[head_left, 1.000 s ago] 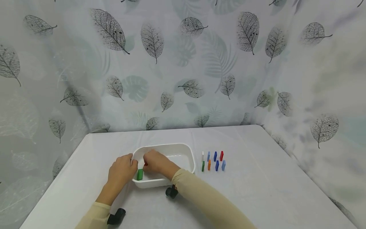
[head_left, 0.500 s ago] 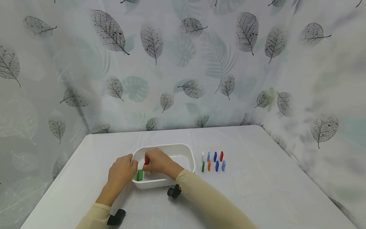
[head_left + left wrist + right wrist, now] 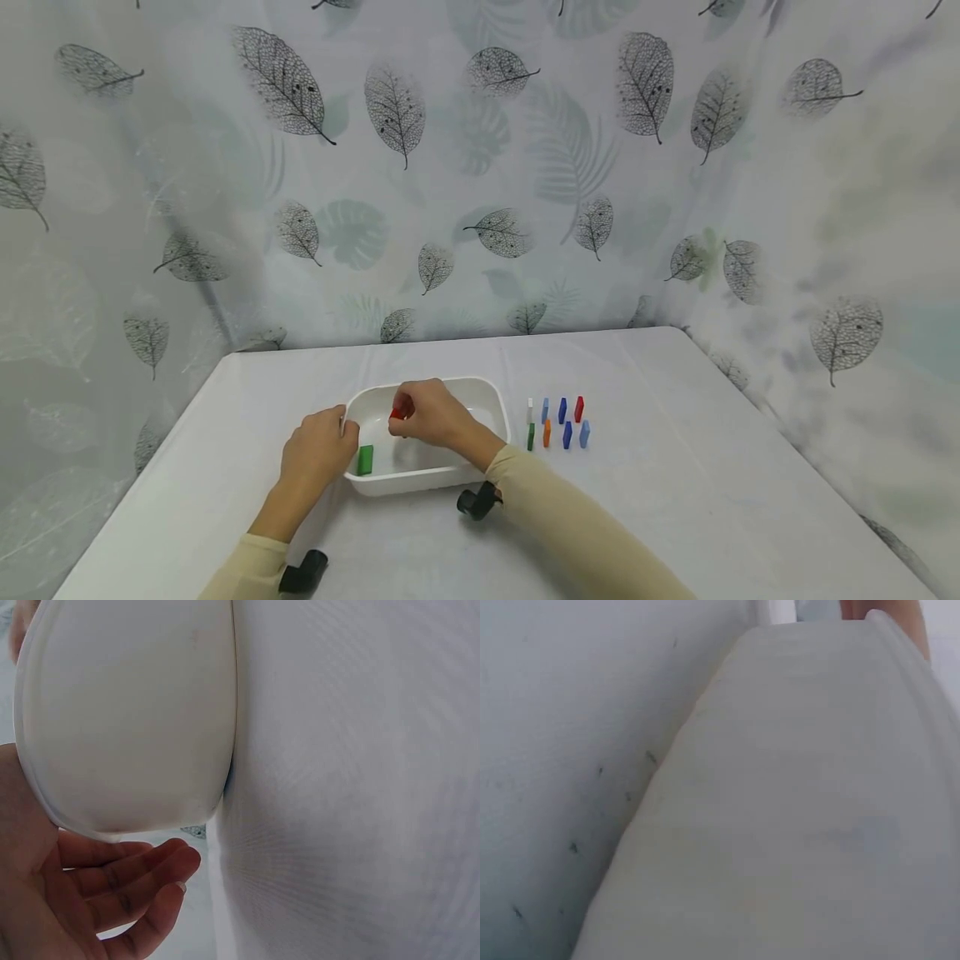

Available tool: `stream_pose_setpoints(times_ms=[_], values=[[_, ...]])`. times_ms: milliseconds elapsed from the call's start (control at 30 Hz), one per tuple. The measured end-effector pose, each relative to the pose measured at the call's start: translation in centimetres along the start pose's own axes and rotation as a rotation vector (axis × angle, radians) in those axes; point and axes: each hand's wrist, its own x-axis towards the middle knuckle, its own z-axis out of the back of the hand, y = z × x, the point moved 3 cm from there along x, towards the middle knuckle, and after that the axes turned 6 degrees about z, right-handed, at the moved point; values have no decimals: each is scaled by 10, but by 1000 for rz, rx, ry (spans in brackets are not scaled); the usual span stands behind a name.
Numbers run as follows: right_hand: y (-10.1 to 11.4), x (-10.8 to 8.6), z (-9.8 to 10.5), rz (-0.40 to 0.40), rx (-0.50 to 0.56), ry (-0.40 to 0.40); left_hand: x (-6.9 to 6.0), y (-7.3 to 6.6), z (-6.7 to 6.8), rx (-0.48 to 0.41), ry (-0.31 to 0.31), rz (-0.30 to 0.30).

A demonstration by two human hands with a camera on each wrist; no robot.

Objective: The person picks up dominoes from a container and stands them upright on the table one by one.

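Note:
A white plastic tub [image 3: 420, 482] sits on the table in the head view. My left hand [image 3: 318, 446] grips its left end, thumb at the rim; in the left wrist view the fingers [image 3: 142, 877] bend round the outer wall. Over the tub's inside, my right hand [image 3: 435, 417] pinches a small red block [image 3: 397, 413] between thumb and fingers, which partly cover it. A green block [image 3: 365, 460] lies in the tub's near left corner. The right wrist view is filled mostly by the tub's outer wall [image 3: 780, 787], and my right hand is out of it.
Right of the tub, small upright blocks stand in two rows. The far row has white [image 3: 530, 409], light blue, dark blue and red [image 3: 579, 408]; the near row has green [image 3: 531, 437], orange [image 3: 547, 432], dark blue and light blue. A leaf-print curtain [image 3: 450, 167] surrounds the table.
My right hand has lifted and shifted to the right with the red block, which shows more clearly now. My left hand stays on the tub; the green block has not moved.

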Motion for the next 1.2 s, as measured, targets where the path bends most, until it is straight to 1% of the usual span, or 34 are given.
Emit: stream_pose_setpoints(times_ms=[100, 267, 500, 700, 1000, 1200], values=[[4, -3, 6, 15, 40, -37, -1, 0, 1, 1, 0, -4], [13, -9, 18, 46, 49, -75, -1, 1, 0, -3, 4, -3], [20, -20, 33, 57, 70, -94, 0, 2, -3, -14, -3, -7], [21, -29, 41, 68, 73, -109, 0, 2, -2, -11, -10, -5], [23, -40, 53, 104, 91, -145, 0, 3, -1, -18, 0, 0], [21, -49, 61, 100, 115, -159, -1, 3, -2, -20, -8, -4]])
